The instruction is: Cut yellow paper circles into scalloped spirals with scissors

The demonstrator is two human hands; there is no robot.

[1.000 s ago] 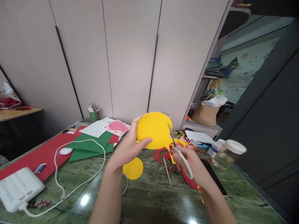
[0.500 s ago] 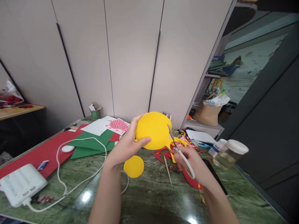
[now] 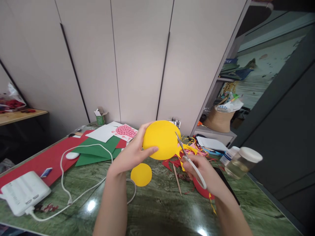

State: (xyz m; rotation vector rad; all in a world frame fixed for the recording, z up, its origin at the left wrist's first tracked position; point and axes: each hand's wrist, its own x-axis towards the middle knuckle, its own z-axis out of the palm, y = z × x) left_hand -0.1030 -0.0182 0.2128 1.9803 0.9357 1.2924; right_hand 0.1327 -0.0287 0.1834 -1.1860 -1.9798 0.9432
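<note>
My left hand (image 3: 137, 147) grips a round yellow paper disc (image 3: 161, 139) by its left side, thumb on the near face and fingers hidden behind. In my right hand (image 3: 199, 167) are scissors (image 3: 195, 168) with white handles. Their blades lie at the disc's right edge, pointing up and left. Below the held disc, a smaller yellow paper circle (image 3: 141, 174) rests on the green marbled table (image 3: 159, 209). A wooden stick (image 3: 177, 179) lies to its right. Partly under my right wrist is a red paper piece (image 3: 201, 189).
Yellow, pink and red paper scraps (image 3: 194, 149) pile behind my right hand. A lidded jar (image 3: 242, 163) stands at the right. On the left lie green paper (image 3: 98, 150), red paper (image 3: 31, 162), a white charger (image 3: 26, 193) and its looping cable (image 3: 83, 200).
The yellow disc in my left hand has dropped slightly and turned a little. The scissors and my right hand stay almost where they were.
</note>
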